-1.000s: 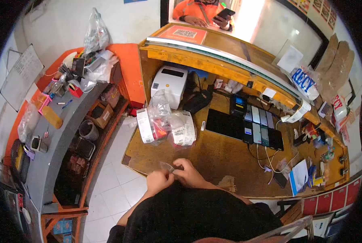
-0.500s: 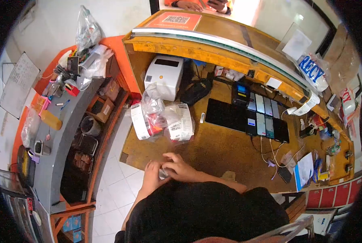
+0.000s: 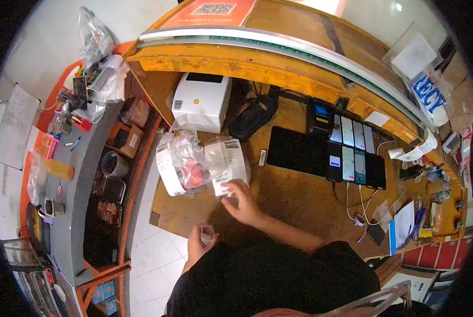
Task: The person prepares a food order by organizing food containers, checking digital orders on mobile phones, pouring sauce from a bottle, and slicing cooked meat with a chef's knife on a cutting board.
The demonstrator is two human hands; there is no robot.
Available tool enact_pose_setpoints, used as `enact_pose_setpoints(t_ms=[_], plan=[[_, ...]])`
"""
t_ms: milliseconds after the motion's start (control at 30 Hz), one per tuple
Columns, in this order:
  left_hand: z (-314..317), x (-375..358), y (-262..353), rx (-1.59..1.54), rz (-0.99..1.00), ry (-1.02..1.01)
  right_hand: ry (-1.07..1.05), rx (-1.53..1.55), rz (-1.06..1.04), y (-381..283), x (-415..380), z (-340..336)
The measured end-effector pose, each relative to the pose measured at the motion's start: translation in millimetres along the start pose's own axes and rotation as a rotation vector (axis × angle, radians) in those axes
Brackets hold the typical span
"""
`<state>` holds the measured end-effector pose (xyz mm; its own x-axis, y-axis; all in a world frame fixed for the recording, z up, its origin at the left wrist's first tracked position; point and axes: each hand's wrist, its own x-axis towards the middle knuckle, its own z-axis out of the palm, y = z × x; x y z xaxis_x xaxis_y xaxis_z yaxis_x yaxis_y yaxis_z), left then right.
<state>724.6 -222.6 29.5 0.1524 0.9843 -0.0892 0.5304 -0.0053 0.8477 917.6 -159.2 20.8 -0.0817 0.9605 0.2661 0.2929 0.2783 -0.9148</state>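
My left hand (image 3: 198,243) is closed around a small clear round object (image 3: 207,233), perhaps a tape roll, near the desk's front edge. My right hand (image 3: 242,203) reaches over the wooden desk (image 3: 289,201), fingers bent beside the lower edge of a white printed label (image 3: 231,166); whether they pinch anything is too small to tell. That label lies on plastic-wrapped packages. Another labelled package (image 3: 169,165) is to the left, with crumpled clear plastic (image 3: 186,150) and something red between them.
A white printer (image 3: 200,103) and a black case (image 3: 252,117) stand behind the packages. Right of them lie a black tablet (image 3: 295,151), several phones, cables and a blue-edged paper stack (image 3: 402,227). A grey counter (image 3: 80,195) with shelves runs along the left.
My hands have separated: the right moved up and right to the label, while the left stayed low with the clear object. The camera view has shifted, and the person beyond the counter has left view.
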Motion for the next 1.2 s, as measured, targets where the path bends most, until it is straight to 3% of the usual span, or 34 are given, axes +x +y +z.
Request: enact_pose_setpoints(t_ms=[67, 133, 167, 233, 300, 467, 533, 600, 700, 767, 867, 967, 1000, 1200], plan=[[-3, 6, 2, -0.045, -0.028, -0.016, 0.088, -0.128, -0.054, 9, 18, -10], [-16, 15, -2, 0.097, 0.14, -0.309, 0.151, -0.396, -0.155, 15, 32, -16], [-25, 19, -5, 0.096, 0.133, -0.311, 0.147, -0.393, -0.15, 18, 38, -15], [-46, 32, -9, 0.472, 0.302, -0.549, 0.118, -0.388, -0.13, 21, 49, -10], [-67, 49, -21, 0.529, 0.383, -0.663, 0.031, -0.364, -0.058, 18, 54, -8], [-111, 90, 9, 0.748, 0.509, -0.602, -0.174, -0.438, 0.035, 31, 54, 2], [-115, 110, 24, 0.814, 0.526, -0.523, -0.235, -0.5, -0.117, 36, 49, 2], [-115, 132, 32, 0.884, 0.535, -0.441, -0.21, -0.518, -0.119, 31, 45, 3], [-101, 171, 16, 0.732, 0.509, -0.265, -0.187, -0.523, -0.105, 29, 42, 4], [-78, 192, -1, 0.452, 0.581, -0.06, -0.196, -0.517, -0.09, 32, 41, 4], [-51, 212, -18, 0.231, 0.446, -0.186, -0.152, -0.524, -0.108, 37, 40, 6], [-22, 198, -7, 0.296, 0.447, -0.221, -0.159, -0.491, -0.086, 37, 37, 4], [-13, 193, -6, 0.398, 0.554, -0.132, -0.153, -0.521, -0.073, 37, 35, 5], [-11, 157, -4, 0.442, 0.617, -0.16, -0.136, -0.545, -0.073, 37, 27, 4]])
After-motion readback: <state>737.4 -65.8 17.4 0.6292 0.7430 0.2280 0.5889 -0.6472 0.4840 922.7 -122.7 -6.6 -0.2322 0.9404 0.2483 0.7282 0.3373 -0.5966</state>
